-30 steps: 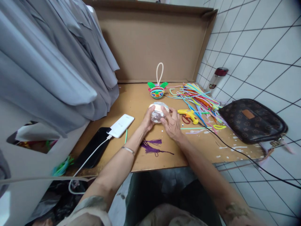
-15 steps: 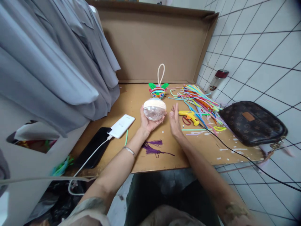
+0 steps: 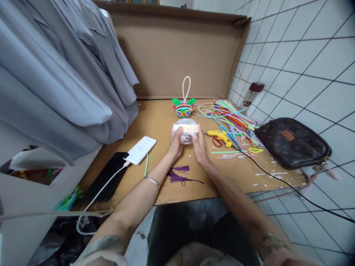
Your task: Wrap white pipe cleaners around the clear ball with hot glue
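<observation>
A clear plastic ball [image 3: 186, 138] with a cream band of pipe cleaners round its middle is held above the table between both hands. My left hand [image 3: 175, 142] grips its left side, thumb on the band. On the right side, the fingers of my right hand [image 3: 199, 145] are wrapped against it. Just behind the ball sits a colourful animal-head ornament [image 3: 183, 110] with green ears and a cream loop. To the right, near my right hand, lies a yellow hot glue gun [image 3: 219, 136]. Purple tassels [image 3: 180, 175] rest on the table in front of the ball.
Many coloured pipe cleaners [image 3: 231, 116] are heaped at the back right, beside a red-lidded bottle [image 3: 252, 94] and a brown bag [image 3: 294, 142]. The glue gun's black cord [image 3: 266, 175] runs off right. A white power bank [image 3: 142, 149] and black phone [image 3: 108, 177] lie left. Cardboard [image 3: 177, 51] stands behind.
My right hand has closed in from the right and now holds the ball too. The ball has turned, bringing its cream band level across the front.
</observation>
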A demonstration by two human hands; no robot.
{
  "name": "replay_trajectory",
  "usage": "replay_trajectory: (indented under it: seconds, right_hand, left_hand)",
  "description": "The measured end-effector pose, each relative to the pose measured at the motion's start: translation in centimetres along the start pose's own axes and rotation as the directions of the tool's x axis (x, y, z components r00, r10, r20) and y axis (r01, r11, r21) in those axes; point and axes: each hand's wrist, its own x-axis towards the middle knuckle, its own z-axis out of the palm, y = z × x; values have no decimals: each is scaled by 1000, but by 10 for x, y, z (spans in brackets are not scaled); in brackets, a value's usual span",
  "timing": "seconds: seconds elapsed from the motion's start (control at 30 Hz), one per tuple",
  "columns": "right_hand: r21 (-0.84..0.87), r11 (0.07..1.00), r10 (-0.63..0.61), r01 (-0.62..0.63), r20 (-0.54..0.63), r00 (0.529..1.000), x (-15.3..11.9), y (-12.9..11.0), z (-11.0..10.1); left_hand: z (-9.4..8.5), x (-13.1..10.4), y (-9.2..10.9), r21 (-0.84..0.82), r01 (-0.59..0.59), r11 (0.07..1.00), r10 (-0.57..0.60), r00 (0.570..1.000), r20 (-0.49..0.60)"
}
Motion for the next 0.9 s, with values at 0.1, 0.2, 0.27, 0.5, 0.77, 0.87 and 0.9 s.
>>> replay_trajectory:
  seconds: [0.1,0.2,0.27,0.5,0.77,0.87,0.9]
  right_hand:
    - [-94,994,-60,60,-5,998,-4,-1,2]
    - [-151,984,-95,98,30,995,-7,-1,4]
    - [-187,975,-115,124,56,992,-9,-2,5]
    - [-463,848,-213,260,152,965,-2,-8,-3]
    - [-738,474,398,-480,-307,864,28,22,-71]
    - [-766,408,491,-498,-275,826,32,32,-80]
    - [-767,402,500,-500,-274,822,33,34,-80]
  left_hand:
    - [-2,-2,-6,93,-172,981,181,978,-103]
    - [-4,-5,-7,273,-220,937,261,957,-127]
    - [-5,-6,-5,395,-254,883,320,941,-107]
    - [-16,3,5,653,-303,694,443,895,-55]
    - [-30,11,16,761,-80,643,146,989,-19]
    - [-30,11,22,773,-70,631,38,998,59]
    - [-31,10,24,777,-75,625,3,996,94]
